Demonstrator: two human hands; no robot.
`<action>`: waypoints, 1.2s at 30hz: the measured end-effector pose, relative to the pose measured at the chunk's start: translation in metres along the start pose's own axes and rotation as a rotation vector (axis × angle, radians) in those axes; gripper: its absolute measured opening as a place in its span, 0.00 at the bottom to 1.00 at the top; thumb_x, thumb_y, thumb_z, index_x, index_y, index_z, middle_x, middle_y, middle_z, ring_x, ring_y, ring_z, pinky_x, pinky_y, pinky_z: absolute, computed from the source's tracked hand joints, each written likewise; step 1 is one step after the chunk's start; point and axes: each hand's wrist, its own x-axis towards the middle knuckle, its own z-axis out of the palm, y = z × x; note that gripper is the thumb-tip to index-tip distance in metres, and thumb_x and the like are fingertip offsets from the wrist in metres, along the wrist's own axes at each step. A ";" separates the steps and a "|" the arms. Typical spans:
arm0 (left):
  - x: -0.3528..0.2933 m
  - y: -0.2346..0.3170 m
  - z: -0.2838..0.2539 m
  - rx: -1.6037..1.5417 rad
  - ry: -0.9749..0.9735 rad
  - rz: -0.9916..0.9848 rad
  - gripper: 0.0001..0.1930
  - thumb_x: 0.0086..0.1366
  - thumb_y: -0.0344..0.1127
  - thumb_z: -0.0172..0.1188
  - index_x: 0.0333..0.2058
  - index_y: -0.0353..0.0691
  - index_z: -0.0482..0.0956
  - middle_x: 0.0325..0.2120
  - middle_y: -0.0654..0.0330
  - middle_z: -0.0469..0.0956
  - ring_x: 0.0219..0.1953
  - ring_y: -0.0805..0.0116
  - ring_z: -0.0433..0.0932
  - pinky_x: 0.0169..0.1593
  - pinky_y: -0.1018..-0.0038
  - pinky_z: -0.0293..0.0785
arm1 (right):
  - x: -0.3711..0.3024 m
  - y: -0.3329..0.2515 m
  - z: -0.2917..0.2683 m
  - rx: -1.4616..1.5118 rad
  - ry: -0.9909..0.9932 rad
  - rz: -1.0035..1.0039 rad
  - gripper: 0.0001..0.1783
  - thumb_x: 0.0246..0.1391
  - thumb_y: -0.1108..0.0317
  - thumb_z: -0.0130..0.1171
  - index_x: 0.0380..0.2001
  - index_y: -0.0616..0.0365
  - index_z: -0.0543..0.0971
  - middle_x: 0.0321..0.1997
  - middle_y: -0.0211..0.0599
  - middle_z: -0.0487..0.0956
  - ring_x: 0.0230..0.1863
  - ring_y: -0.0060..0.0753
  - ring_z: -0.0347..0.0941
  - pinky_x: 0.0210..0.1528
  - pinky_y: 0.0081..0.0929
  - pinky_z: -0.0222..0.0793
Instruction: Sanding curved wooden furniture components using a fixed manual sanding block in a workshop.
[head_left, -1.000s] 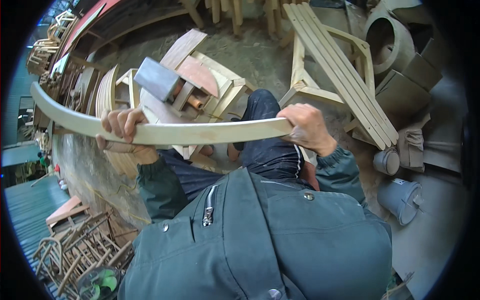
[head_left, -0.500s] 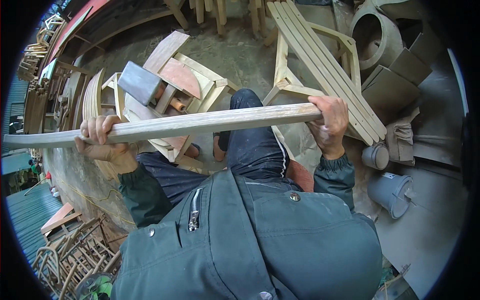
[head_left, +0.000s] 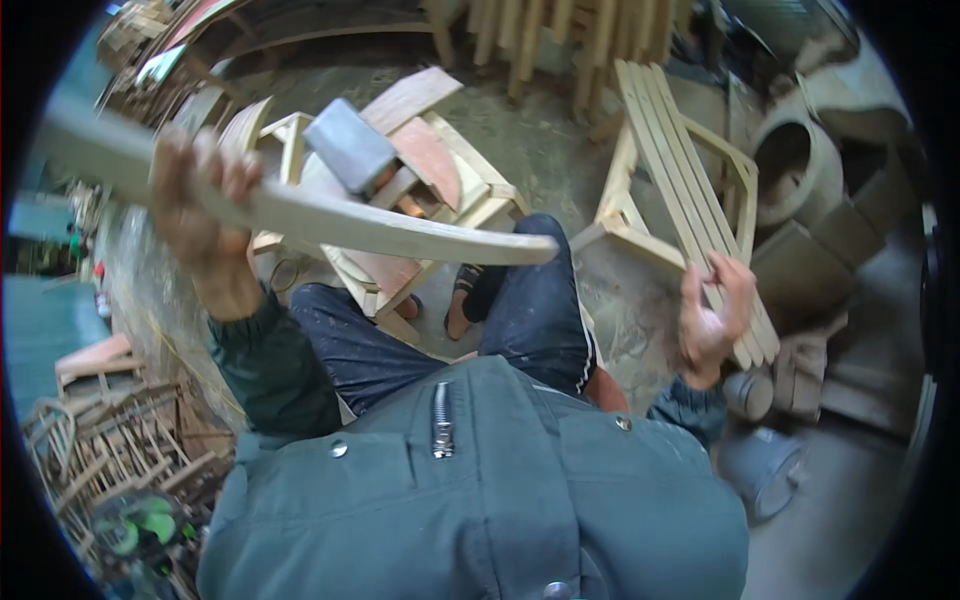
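A long, slightly curved wooden slat (head_left: 400, 229) runs across in front of me, held up at the left by my left hand (head_left: 207, 200), whose fingers wrap round it. Its left part is smeared by motion, while its right end hangs free above my knee. My right hand (head_left: 718, 315) is off the slat, with its fingers apart and nothing in them. It hovers before the lower end of a row of pale slats (head_left: 690, 190) on a wooden frame. Beyond the held slat sits a low wooden stand (head_left: 440, 200) bearing a grey block (head_left: 350, 145) and pinkish board pieces.
A large round drum-like ring (head_left: 790, 165) stands at the far right beside brown boxes or panels. Nearer on that side is a grey bucket (head_left: 765, 470). Many thin wooden frame parts (head_left: 120, 440) are heaped at the lower left, next to a green fan (head_left: 140, 525).
My right hand has let go of the slat and moved right and down, its fingers opening. My left hand has raised the slat, swinging its left end upward and moving its right end leftward.
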 end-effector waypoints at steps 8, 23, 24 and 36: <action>0.019 -0.014 0.161 1.021 -0.438 0.046 0.16 0.57 0.41 0.77 0.40 0.40 0.86 0.28 0.55 0.83 0.31 0.62 0.82 0.38 0.68 0.79 | 0.041 -0.074 -0.073 -0.233 0.380 -0.660 0.23 0.55 0.67 0.70 0.53 0.62 0.77 0.55 0.61 0.72 0.51 0.55 0.76 0.51 0.47 0.77; -0.029 -0.144 0.069 1.260 -0.725 0.138 0.27 0.59 0.67 0.65 0.33 0.46 0.88 0.33 0.55 0.85 0.55 0.58 0.80 0.67 0.50 0.61 | -0.088 -0.051 0.001 0.321 -0.933 0.376 0.37 0.57 0.74 0.68 0.69 0.51 0.68 0.53 0.58 0.83 0.55 0.59 0.83 0.54 0.42 0.79; -0.026 -0.156 0.050 1.250 -0.528 0.051 0.31 0.62 0.70 0.62 0.38 0.44 0.88 0.41 0.50 0.85 0.63 0.55 0.75 0.73 0.46 0.51 | -0.093 -0.048 0.005 0.339 -0.916 0.341 0.37 0.58 0.73 0.68 0.69 0.52 0.68 0.51 0.58 0.84 0.54 0.59 0.83 0.53 0.42 0.79; 0.020 -0.192 -0.073 1.469 -0.018 -0.271 0.37 0.64 0.48 0.54 0.68 0.32 0.66 0.74 0.34 0.52 0.79 0.38 0.41 0.78 0.40 0.35 | -0.051 -0.104 0.066 0.252 -1.128 0.506 0.32 0.60 0.71 0.65 0.67 0.52 0.68 0.42 0.56 0.84 0.43 0.49 0.85 0.47 0.40 0.78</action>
